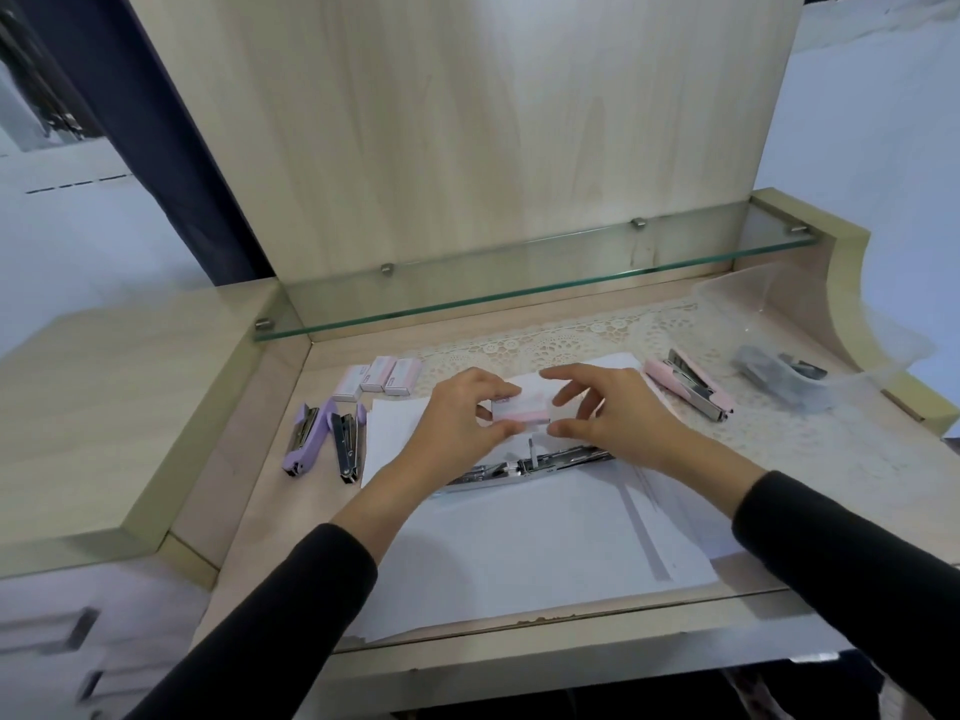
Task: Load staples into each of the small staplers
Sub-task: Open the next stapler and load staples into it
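Pink staple box (521, 410) pinched at frame centre by left hand (457, 418) and right hand (608, 413), opened stapler (524, 466) laid below on paper (519, 543)

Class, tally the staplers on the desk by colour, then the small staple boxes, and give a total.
Purple staplers: 2
Pink stapler: 1
Stapler lying opened under the hands, colour hidden: 1
Staple boxes on the desk: 3
Staple box held in both hands: 1
Total: 8

Staplers (322, 441) left of papers (519, 543), perhaps touching.
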Action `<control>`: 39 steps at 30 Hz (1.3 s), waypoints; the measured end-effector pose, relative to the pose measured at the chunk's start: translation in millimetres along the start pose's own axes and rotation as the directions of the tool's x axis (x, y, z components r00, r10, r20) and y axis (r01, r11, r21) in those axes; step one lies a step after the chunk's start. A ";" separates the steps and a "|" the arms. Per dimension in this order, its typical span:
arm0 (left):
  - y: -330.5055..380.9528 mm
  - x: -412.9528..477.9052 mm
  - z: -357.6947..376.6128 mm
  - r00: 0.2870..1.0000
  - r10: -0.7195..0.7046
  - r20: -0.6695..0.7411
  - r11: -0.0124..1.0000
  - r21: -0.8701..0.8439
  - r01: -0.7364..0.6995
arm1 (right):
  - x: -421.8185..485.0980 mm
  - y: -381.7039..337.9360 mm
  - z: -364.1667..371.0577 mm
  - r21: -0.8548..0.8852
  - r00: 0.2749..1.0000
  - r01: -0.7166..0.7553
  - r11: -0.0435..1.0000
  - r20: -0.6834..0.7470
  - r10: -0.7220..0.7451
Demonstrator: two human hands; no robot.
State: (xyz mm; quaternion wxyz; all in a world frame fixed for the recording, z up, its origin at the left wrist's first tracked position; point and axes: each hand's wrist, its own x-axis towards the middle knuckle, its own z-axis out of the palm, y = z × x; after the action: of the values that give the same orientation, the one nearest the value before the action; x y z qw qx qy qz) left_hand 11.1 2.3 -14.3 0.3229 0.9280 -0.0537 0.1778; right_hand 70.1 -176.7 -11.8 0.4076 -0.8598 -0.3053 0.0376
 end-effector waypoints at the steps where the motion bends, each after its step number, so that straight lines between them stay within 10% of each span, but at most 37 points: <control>1: 1.0 -1.0 1.2 1.000 0.004 -0.004 1.000 0.005 -0.004 | 1.3 -1.1 2.3 -0.014 1.000 0.001 1.000 0.012 -0.001; 39: -8.1 -9.5 0.9 0.979 -0.197 0.042 0.979 0.067 0.194 | 7.3 -7.2 8.5 -0.147 0.999 0.025 0.989 0.037 -0.019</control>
State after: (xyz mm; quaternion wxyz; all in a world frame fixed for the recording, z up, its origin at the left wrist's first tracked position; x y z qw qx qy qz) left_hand 4.3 8.0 -23.1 0.3081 0.9425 0.0358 0.1245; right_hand 69.8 -163.4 -10.9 0.3380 -0.8833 -0.3239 0.0258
